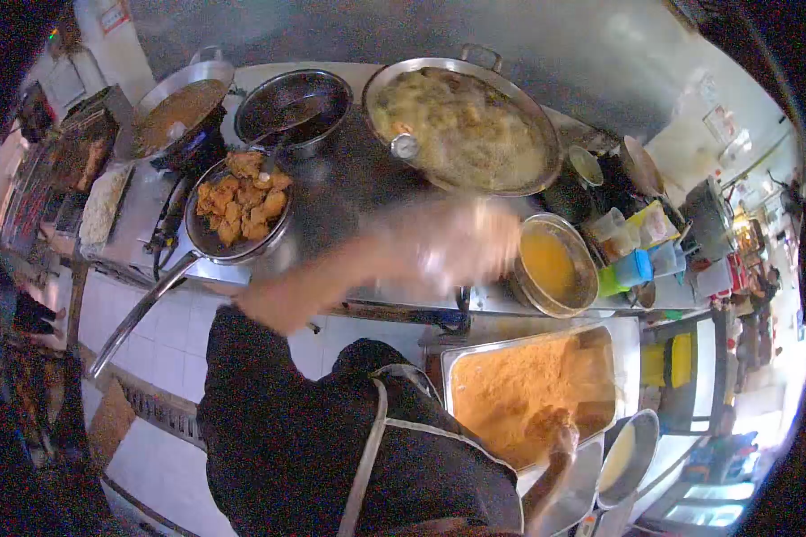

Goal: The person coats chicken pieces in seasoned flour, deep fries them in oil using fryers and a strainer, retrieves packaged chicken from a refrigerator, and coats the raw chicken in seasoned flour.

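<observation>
My left hand (470,246) is smeared by motion above the counter, between the large pan (546,174) of bubbling oil and food and a metal bowl of orange-yellow liquid (547,259). Its fingers and anything in them cannot be made out. Lower right, my right hand (561,437) reaches into a metal tray (450,358) of orange, crumbly coating. Its fingers are lost in a darker orange clump (546,421), so their pose is hidden. A long-handled strainer (152,300) holding browned fried pieces (242,199) rests at the left of the counter.
A dark pot (294,107) with a ladle and a pan of brownish liquid (181,115) stand at the back left. On the right are a green container (609,283), a blue container (633,268) and a bowl of pale liquid (618,456). People are visible far right.
</observation>
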Motion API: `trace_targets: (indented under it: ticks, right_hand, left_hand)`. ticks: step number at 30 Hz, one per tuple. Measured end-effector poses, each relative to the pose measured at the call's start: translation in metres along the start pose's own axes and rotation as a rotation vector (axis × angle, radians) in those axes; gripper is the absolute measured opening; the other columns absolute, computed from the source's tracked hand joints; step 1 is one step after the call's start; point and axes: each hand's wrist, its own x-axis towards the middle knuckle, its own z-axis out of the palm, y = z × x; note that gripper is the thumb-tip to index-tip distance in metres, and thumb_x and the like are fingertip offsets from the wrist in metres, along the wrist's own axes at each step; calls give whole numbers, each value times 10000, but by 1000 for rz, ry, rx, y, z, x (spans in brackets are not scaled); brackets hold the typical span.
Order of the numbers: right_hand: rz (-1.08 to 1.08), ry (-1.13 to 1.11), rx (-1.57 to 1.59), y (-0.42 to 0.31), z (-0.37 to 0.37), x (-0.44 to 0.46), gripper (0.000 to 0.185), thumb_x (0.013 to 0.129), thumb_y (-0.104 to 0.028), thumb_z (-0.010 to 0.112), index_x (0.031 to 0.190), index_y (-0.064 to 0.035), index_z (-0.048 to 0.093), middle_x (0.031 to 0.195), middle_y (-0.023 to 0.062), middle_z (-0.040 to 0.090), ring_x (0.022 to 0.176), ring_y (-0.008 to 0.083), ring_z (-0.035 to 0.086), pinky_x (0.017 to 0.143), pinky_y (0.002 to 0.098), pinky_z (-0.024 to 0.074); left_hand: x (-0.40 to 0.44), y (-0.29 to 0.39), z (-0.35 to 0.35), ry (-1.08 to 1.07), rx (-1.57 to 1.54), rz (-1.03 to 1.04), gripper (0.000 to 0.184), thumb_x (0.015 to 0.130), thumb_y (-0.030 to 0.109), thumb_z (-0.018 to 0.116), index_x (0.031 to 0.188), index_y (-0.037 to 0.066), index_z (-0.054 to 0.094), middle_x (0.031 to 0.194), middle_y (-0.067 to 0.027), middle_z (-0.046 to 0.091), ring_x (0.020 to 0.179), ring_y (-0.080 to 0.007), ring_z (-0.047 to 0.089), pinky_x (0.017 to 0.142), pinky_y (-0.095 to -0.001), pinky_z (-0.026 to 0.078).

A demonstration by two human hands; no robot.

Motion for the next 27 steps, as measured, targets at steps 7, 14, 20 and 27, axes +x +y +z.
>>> trace_targets:
  ticks: [7, 14, 20, 27]
  right_hand:
    - [661, -10, 1104, -199, -171, 94, 273, 833, -219, 519, 1034, -40, 561, 920, 103, 591, 780, 207, 575, 648, 334, 491]
    - [412, -106, 1064, -335, -252, 221, 236, 840, -222, 520, 984, -44, 577, 915, 89, 582, 774, 184, 570, 628, 329, 495]
    - [229, -131, 1043, -399, -239, 365, 246, 835, -241, 529, 990, -58, 584, 905, 80, 585, 759, 174, 564, 615, 320, 487]
    - [158, -136, 1042, -447, -175, 528, 258, 829, -263, 539, 997, -73, 592, 892, 69, 588, 740, 162, 557, 599, 309, 477]
  left_hand:
    - [-78, -97, 238, -397, -903, -364, 252, 824, 251, 590, 927, 23, 615, 792, -23, 620, 667, -125, 564, 595, -274, 462]
    - [-94, -137, 299, -291, -770, -159, 292, 800, 307, 578, 752, 20, 608, 728, -99, 620, 672, -167, 548, 637, -347, 428]
    - [-115, -179, 300, -476, -1592, -600, 226, 824, 211, 599, 961, 31, 614, 852, -73, 634, 715, -132, 563, 624, -277, 463]
    - [-175, -126, 195, 117, -1612, -710, 360, 828, 219, 605, 1109, 13, 517, 841, -85, 586, 595, -146, 533, 504, -293, 436]
